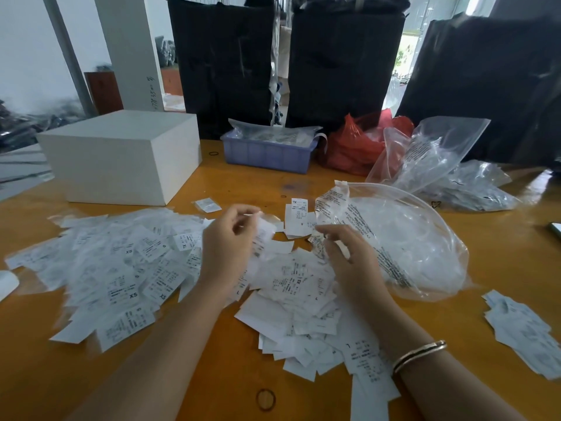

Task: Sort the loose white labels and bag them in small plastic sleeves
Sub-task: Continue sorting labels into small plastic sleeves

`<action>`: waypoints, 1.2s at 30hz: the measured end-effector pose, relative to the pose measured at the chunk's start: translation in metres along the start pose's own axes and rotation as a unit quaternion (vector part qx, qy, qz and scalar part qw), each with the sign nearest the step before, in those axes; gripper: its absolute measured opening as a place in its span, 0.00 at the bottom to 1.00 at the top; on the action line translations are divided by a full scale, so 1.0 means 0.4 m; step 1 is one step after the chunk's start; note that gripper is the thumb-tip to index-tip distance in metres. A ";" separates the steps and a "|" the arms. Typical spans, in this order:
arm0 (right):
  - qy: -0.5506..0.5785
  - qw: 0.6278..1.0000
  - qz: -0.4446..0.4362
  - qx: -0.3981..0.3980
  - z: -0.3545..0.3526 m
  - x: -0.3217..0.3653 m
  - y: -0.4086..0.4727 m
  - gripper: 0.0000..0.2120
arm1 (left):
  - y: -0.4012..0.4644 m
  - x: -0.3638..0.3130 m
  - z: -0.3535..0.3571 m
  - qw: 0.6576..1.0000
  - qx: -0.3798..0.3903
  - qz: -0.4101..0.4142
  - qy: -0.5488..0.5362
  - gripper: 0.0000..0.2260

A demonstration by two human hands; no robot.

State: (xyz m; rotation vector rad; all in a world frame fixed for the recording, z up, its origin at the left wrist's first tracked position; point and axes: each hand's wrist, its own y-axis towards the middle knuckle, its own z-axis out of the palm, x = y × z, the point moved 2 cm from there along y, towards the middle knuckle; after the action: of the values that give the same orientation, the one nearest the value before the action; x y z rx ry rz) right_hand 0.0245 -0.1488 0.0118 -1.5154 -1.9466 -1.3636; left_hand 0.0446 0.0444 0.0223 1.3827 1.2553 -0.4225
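1. Head view: left hand (pixel 226 238) pinches what looks like one label (pixel 267 227), blurred; right hand (pixel 343 253) curls on a small sleeve (pixel 318 243)
2. Label pile (pixel 121 268) at nine o'clock could slide and mix sizes if brushed

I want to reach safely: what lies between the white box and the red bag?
In the head view, a blue tray holding clear plastic sleeves stands between the white box and the red bag.

Person — two bare forearms, no sleeves in view. Left hand (pixel 226 253): no rings or wristwear visible. Right hand (pixel 353 262): no rings visible; thin metal bangle (pixel 420 354) at the wrist — gold-toned, double-banded.
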 end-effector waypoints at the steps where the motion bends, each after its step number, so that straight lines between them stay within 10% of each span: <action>1: -0.057 0.998 -0.008 0.014 0.001 -0.005 0.002 0.13 | 0.010 0.007 -0.014 0.998 -0.034 0.008 0.046 0.05; 6: -0.297 0.935 -0.043 0.189 0.047 -0.039 -0.006 0.22 | 0.022 0.062 -0.037 0.964 -0.046 -0.011 0.264 0.08; 13: -0.283 0.947 -0.077 0.135 0.041 -0.033 -0.002 0.13 | 0.016 0.059 -0.021 0.931 -0.031 0.062 0.360 0.08; 19: -0.153 0.971 -0.092 -0.158 -0.053 -0.015 0.018 0.07 | -0.011 0.009 0.025 0.937 0.083 0.226 0.251 0.07; 22: -0.210 0.944 0.040 -0.251 -0.141 -0.078 0.026 0.08 | -0.020 0.013 0.035 0.931 0.150 0.233 0.237 0.11; 27: -0.365 0.900 0.229 -0.060 -0.153 -0.154 0.028 0.13 | -0.018 0.040 0.037 0.908 0.219 0.187 0.303 0.17; 36: -0.395 0.898 0.191 -0.009 -0.130 -0.147 0.034 0.18 | -0.035 0.048 0.066 0.896 0.282 0.189 0.286 0.16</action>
State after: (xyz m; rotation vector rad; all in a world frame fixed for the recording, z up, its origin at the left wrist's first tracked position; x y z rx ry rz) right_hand 0.0443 -0.2252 0.0012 -2.5681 -1.8362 -0.6269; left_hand 0.0505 0.0263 -0.0075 2.3239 1.3272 -0.0952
